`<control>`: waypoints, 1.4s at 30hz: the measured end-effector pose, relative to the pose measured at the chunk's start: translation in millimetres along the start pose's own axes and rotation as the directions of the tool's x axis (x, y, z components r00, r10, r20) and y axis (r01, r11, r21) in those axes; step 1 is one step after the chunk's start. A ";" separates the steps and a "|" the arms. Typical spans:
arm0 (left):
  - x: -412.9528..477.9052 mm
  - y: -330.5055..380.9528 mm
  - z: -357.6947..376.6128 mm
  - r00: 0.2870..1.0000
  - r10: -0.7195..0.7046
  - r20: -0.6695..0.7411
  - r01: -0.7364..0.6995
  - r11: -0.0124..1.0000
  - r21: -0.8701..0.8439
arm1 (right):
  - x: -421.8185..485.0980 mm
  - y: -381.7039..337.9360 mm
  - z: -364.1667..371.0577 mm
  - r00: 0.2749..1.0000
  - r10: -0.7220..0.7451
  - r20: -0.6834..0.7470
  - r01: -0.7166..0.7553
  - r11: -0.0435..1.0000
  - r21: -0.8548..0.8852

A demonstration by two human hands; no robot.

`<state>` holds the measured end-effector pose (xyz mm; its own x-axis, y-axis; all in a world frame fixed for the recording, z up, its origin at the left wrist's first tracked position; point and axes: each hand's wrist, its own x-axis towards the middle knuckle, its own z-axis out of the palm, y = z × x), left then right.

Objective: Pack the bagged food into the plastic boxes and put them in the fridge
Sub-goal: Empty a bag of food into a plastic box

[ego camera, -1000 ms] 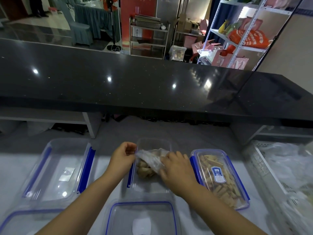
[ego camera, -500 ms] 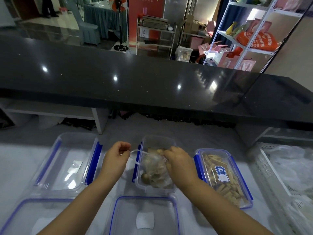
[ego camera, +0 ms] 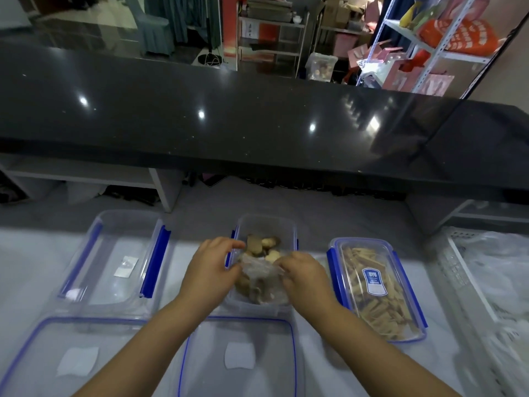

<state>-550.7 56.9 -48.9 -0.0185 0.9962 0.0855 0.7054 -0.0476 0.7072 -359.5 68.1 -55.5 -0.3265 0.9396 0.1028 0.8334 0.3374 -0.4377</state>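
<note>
A clear plastic box [ego camera: 264, 223] with blue clips sits in the middle of the white counter. Inside it lies a clear bag of brown food pieces [ego camera: 259, 277]; several pieces [ego camera: 262, 243] show at the box's far end. My left hand [ego camera: 210, 267] grips the bag's left edge at the box's left wall. My right hand [ego camera: 305, 275] pinches the bag's right edge. A lidded box [ego camera: 375, 287] filled with pale sticks stands to the right.
An open box [ego camera: 120, 262] stands at the left. Two blue-rimmed lids [ego camera: 239, 356] [ego camera: 65, 359] lie near me. A white basket [ego camera: 486, 282] with plastic bags is at the right. A black raised counter [ego camera: 257, 121] runs across behind.
Both hands have pushed the bag down into the middle box and drawn closer together over it. The camera has tilted slightly, shifting the scene.
</note>
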 end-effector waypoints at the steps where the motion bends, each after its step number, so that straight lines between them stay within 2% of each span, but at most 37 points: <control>1: 2.0 6.0 0.4 0.999 0.037 0.013 -0.037 0.999 0.013 | 2.4 0.7 -6.6 0.997 0.072 -0.023 -0.068 0.990 0.125; 3: 7.3 19.2 2.9 0.991 0.124 0.054 -0.126 0.992 0.032 | 8.6 3.4 -21.8 0.979 0.194 -0.066 -0.157 0.917 0.368; 5: 9.0 33.7 8.8 0.976 0.182 0.116 -0.186 0.982 0.026 | 11.3 8.9 -35.9 0.965 0.254 -0.062 -0.190 0.843 0.503; 7: 6.2 49.7 18.8 0.968 0.174 0.181 -0.178 0.984 0.006 | 9.9 16.0 -47.8 0.954 0.297 -0.023 -0.221 0.756 0.616; 10: 3.0 72.2 39.9 0.963 0.124 0.240 -0.140 0.989 0.049 | 6.9 27.8 -61.8 0.930 0.364 0.049 -0.254 0.539 0.803; 13: 2.1 87.8 59.0 0.979 0.067 0.191 -0.086 0.992 0.093 | -0.7 41.9 -72.5 0.916 0.387 0.104 -0.265 0.391 0.881; 14: 2.2 92.5 65.3 0.988 0.069 0.135 -0.078 0.995 0.061 | -5.1 47.6 -77.6 0.924 0.368 0.107 -0.255 0.383 0.888; 15: 2.1 99.0 70.7 0.994 0.065 0.085 -0.066 0.998 0.007 | -10.1 55.9 -82.5 0.937 0.337 0.091 -0.236 0.421 0.876; 17: 2.3 119.5 79.8 0.998 0.031 0.052 -0.026 0.995 -0.096 | -21.7 75.5 -95.2 0.965 0.263 -0.015 -0.163 0.641 0.750; 19: 5.6 143.0 91.0 0.998 0.021 0.054 -0.012 0.986 -0.167 | -33.7 94.5 -109.4 0.975 0.145 -0.166 -0.034 0.843 0.537; 21: 10.0 169.9 104.3 0.998 0.037 0.053 -0.025 0.975 -0.222 | -46.1 115.0 -122.4 0.972 0.009 -0.236 0.074 0.937 0.341; 23: 14.2 199.3 123.1 0.996 0.067 0.066 -0.044 0.954 -0.297 | -61.2 142.0 -134.7 0.959 -0.090 -0.267 0.132 0.981 0.144; 25: 18.8 230.4 146.6 0.990 0.112 0.083 -0.073 0.926 -0.370 | -75.7 173.9 -150.3 0.930 -0.180 -0.319 0.167 0.984 -0.070; 27: 23.4 261.0 173.0 0.980 0.170 0.101 -0.117 0.909 -0.399 | -89.9 207.5 -170.3 0.908 -0.212 -0.362 0.156 0.972 -0.176; 31: 32.3 316.7 230.5 0.939 0.305 0.160 -0.233 0.904 -0.358 | -112.4 276.8 -221.6 0.885 -0.006 -0.466 -0.064 0.989 -0.133; 34: 35.4 342.7 266.0 0.897 0.391 0.206 -0.365 0.918 -0.155 | -126.9 322.1 -244.1 0.865 0.135 -0.483 -0.267 0.939 -0.216; 36: 36.3 348.4 283.3 0.868 0.448 0.213 -0.456 0.890 -0.016 | -133.3 343.3 -245.8 0.849 0.195 -0.491 -0.372 0.880 -0.294; 39: 34.3 347.6 297.2 0.867 0.454 0.206 -0.477 0.875 0.077 | -134.7 357.5 -239.0 0.885 0.212 -0.415 -0.405 0.791 -0.459; 42: 30.9 339.9 298.8 0.892 0.406 0.198 -0.431 0.897 0.098 | -129.5 362.5 -225.6 0.935 0.250 -0.251 -0.353 0.716 -0.603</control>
<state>-99.8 93.5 -15.6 0.4102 0.8838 0.2251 0.7104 -0.4644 0.5288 85.5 81.7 -26.0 0.0150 0.9775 0.2105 0.9805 -0.0556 0.1886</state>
